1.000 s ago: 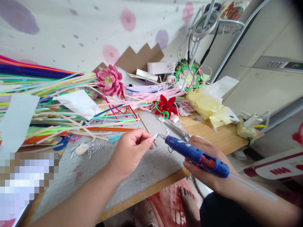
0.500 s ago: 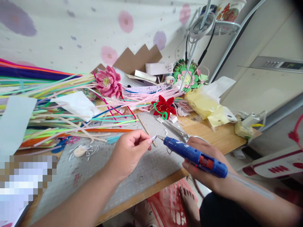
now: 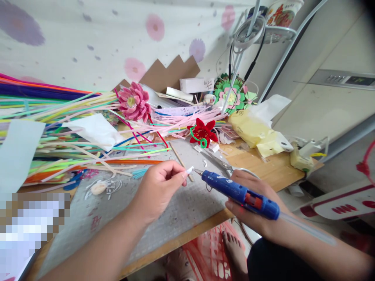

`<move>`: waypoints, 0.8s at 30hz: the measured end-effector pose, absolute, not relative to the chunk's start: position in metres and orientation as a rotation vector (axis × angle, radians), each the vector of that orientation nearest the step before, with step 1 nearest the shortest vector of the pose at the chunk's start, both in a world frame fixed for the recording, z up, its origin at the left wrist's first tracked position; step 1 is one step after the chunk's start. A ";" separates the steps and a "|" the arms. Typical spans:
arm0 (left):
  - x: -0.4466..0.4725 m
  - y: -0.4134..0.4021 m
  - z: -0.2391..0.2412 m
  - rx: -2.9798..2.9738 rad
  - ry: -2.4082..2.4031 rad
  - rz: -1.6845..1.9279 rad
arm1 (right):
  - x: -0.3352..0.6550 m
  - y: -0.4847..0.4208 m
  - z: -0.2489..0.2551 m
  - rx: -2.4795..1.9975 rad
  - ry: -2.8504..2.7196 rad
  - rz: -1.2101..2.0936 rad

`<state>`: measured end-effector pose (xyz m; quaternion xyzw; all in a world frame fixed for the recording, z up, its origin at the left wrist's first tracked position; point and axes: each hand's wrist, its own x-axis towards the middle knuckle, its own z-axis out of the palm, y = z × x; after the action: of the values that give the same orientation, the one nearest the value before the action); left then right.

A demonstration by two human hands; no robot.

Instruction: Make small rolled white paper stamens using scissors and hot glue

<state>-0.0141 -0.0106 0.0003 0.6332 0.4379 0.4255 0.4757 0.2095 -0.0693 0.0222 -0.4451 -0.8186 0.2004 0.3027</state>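
My left hand [image 3: 159, 187] pinches a small white strip piece [image 3: 189, 170] between thumb and fingers, over a grey cutting mat [image 3: 117, 210]. My right hand [image 3: 252, 203] grips a blue glue gun [image 3: 238, 193] with a clear glue stick [image 3: 307, 230] sticking out behind. The gun's metal nozzle points left and nearly touches the white piece. A red pipe-cleaner flower [image 3: 203, 132] with a green stem lies beyond the mat.
A heap of coloured pipe cleaners [image 3: 58, 132] covers the table's left. A pink flower [image 3: 134, 102], scissors [image 3: 218, 160], a yellow bag [image 3: 254, 130], cardboard and a green paper flower [image 3: 234, 93] crowd the back. The wooden table edge [image 3: 187, 236] runs near my lap.
The glue gun's tip has crept slightly left, closer to the white piece. My left hand has barely moved.
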 end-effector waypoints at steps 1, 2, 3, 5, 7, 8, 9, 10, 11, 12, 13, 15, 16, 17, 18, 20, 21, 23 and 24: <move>-0.014 -0.011 0.000 1.545 1.067 1.042 | 0.209 -0.070 0.023 -1.187 -2.171 0.537; -0.015 -0.010 0.000 1.543 1.066 1.041 | 0.210 -0.070 0.023 -1.194 -2.169 0.543; -0.015 -0.010 0.000 1.538 1.068 1.040 | 0.211 -0.070 0.024 -1.200 -2.165 0.548; -0.015 -0.009 0.000 1.522 1.068 1.037 | 0.217 -0.068 0.022 -1.210 -2.133 0.571; -0.015 -0.009 -0.001 1.498 1.050 1.029 | 0.230 -0.061 0.018 -1.275 -1.998 0.669; -0.015 -0.008 -0.001 1.483 1.031 1.022 | 0.239 -0.056 0.015 -1.340 -1.870 0.743; -0.014 -0.008 -0.001 1.463 1.009 1.015 | 0.251 -0.051 0.011 -1.413 -1.708 0.826; -0.014 -0.008 0.000 1.437 0.985 1.005 | 0.263 -0.044 0.006 -1.488 -1.515 0.890; -0.014 -0.008 0.000 1.404 0.961 0.997 | 0.276 -0.038 0.001 -1.538 -1.334 0.924; -0.014 -0.009 0.000 1.368 0.936 0.992 | 0.289 -0.032 -0.003 -1.566 -1.186 0.933; -0.013 -0.009 0.000 1.331 0.909 0.988 | 0.301 -0.027 -0.008 -1.600 -1.060 0.962; -0.013 -0.009 0.000 1.266 0.860 0.985 | 0.320 -0.020 -0.016 -1.664 -0.904 1.014; -0.013 -0.009 0.000 1.241 0.840 0.982 | 0.325 -0.018 -0.019 -1.692 -0.868 1.035; -0.013 -0.010 0.000 1.217 0.824 0.981 | 0.328 -0.016 -0.022 -1.713 -0.853 1.045; -0.012 -0.010 0.000 1.193 0.807 0.980 | 0.330 -0.014 -0.024 -1.728 -0.852 1.044; -0.012 -0.010 0.000 1.138 0.774 0.982 | 0.330 -0.010 -0.028 -1.748 -0.850 1.017; -0.012 -0.010 0.000 1.108 0.755 0.988 | 0.330 -0.007 -0.030 -1.753 -0.855 0.986; -0.013 -0.009 0.000 1.054 0.717 1.007 | 0.334 -0.002 -0.032 -1.749 -0.887 0.890; -0.013 -0.009 0.000 1.036 0.697 1.015 | 0.338 -0.001 -0.032 -1.738 -0.919 0.833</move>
<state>-0.0126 -0.0091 0.0003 0.4639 0.3123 0.4545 0.6933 0.3385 -0.0013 -0.0316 -0.7131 -0.3771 0.3418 0.4822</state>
